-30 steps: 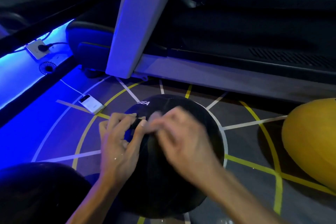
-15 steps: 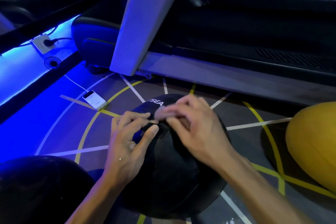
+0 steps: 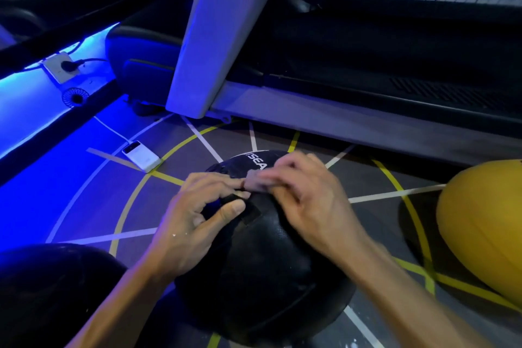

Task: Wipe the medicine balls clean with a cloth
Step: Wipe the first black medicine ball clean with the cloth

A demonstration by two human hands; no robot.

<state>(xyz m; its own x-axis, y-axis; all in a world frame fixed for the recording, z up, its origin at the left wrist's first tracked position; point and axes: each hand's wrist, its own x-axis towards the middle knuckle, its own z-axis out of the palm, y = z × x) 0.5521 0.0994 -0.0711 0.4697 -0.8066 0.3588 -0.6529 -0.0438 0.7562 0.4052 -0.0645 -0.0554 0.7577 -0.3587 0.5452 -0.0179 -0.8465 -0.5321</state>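
Observation:
A black medicine ball (image 3: pixel 262 271) with white lettering lies on the floor in front of me. My right hand (image 3: pixel 308 203) pinches a small pale cloth (image 3: pixel 255 183) against the ball's top, near the lettering. My left hand (image 3: pixel 197 220) rests on the ball's left side, its thumb and fingers pinching a small dark flap on the surface. A yellow medicine ball (image 3: pixel 483 234) sits at the right edge. A second dark ball (image 3: pixel 56 288) fills the lower left corner.
A treadmill frame (image 3: pixel 339 124) with a slanted grey post (image 3: pixel 226 31) runs across just behind the ball. A white power bank (image 3: pixel 141 155) on a cable lies on the floor to the left. Blue-lit wall with a socket (image 3: pixel 59 66) at far left.
My right hand has slid the cloth from the ball's middle up toward the lettering. My left hand has stayed on the ball's left side, and the view has shifted slightly.

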